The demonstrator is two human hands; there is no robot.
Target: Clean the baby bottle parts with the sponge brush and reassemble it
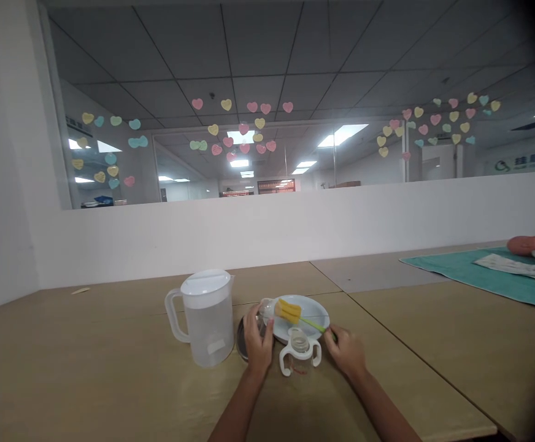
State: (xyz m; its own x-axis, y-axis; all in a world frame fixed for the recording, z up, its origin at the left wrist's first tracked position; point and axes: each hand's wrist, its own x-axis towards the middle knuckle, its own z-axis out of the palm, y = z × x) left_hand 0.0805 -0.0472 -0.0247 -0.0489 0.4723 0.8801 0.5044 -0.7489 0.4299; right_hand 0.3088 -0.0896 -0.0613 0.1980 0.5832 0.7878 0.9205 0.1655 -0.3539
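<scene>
My left hand [258, 337] is closed around a small clear piece [267, 307], perhaps a bottle top; the fingers partly hide it. My right hand [346, 351] grips the green handle of a sponge brush [290, 311]. The brush's yellow sponge head points left and meets the clear piece over a white bowl [321, 307]. Between my hands stands a clear baby bottle [299, 355] with two white side handles and an uncovered mouth. A dark round dish or lid [241, 341] lies partly hidden behind my left hand.
A lidded translucent pitcher [210, 328] stands left of my left hand, its handle facing left. Far right, a teal towel [470, 270] bears patterned cloth [511, 267] and a reddish object [527, 245]. A white wall [180, 239] with a window borders the table's back.
</scene>
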